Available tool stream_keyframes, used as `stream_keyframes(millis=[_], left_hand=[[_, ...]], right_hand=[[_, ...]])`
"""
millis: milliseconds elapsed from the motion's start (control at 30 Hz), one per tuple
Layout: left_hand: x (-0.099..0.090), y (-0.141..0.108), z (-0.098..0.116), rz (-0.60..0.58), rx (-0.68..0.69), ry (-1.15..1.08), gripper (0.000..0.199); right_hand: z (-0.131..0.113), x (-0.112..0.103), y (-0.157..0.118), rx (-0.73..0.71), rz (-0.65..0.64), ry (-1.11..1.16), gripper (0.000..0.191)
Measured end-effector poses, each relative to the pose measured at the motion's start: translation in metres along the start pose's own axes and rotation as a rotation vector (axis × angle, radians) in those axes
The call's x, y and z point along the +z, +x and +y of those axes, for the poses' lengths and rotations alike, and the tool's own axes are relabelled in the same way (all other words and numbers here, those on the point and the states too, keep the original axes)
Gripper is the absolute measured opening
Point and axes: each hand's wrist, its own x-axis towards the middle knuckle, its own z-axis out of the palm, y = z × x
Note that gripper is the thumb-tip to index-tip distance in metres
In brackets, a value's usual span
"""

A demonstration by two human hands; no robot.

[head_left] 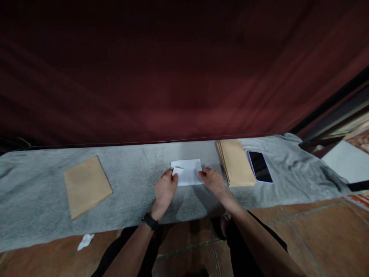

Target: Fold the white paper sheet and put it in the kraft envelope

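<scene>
Grey cloth [135, 169] bears white paper [187, 173]; left hand [166, 187] pinches its left edge, right hand [212, 179] its right.

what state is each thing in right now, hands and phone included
white paper: looks folded over, lying on the cloth
left hand: gripping the paper's left side
right hand: gripping its right side
left brown envelopes: stacked, lying flat
right brown envelopes: stacked, left edges uneven
phone: face up, screen dark
gray cloth: spread, wrinkled at right
white scrap: crumpled, on floor
</scene>
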Motion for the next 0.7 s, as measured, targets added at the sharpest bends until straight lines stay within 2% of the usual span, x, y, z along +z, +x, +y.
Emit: stream_keyframes(millis=[200,700], left_hand=[[-0.002,0.005,0.005,-0.006,-0.019,0.056,0.034],[0.009,0.023,0.008,0.125,-0.055,0.064,0.038]], right_hand=[[-0.007,-0.004,0.005,0.044,0.035,-0.022,0.037],[-0.015,0.009,0.021,0.058,0.193,-0.147,0.04]])
